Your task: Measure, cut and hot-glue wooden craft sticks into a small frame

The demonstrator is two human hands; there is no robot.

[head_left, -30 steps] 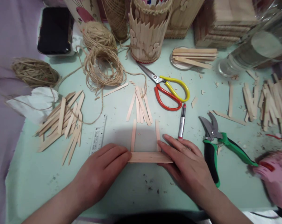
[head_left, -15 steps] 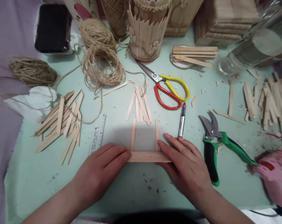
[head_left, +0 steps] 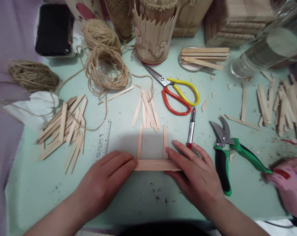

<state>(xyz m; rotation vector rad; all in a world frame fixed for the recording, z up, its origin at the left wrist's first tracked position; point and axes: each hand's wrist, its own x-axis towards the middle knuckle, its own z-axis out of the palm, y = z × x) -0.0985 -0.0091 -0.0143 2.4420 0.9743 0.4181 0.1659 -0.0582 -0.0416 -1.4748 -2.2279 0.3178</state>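
A wide craft stick (head_left: 153, 165) lies crosswise near the table's front, over the lower ends of two narrow upright sticks, a left one (head_left: 139, 142) and a right one (head_left: 165, 141). My left hand (head_left: 109, 178) is closed on the wide stick's left end, fingers pressed together. At its right end my right hand (head_left: 195, 170) grips it between thumb and index finger, the other fingers stretched out over the table. Just beyond those fingers lies a red-tipped marker pen (head_left: 191, 127). A small pile of narrow sticks (head_left: 146, 111) sits above the two upright ones.
Scissors (head_left: 179, 95) and green-handled pruning shears (head_left: 225, 147) lie to the right, by a pink glue gun (head_left: 286, 183). On the left are a clear ruler (head_left: 102, 141), pointed sticks (head_left: 64, 126) and twine (head_left: 107, 72). A stick-covered holder (head_left: 152, 39) and a bottle (head_left: 264, 49) stand behind.
The view has shifted very slightly. Both hands keep their hold on the wide stick, and the sticks stay where they were.
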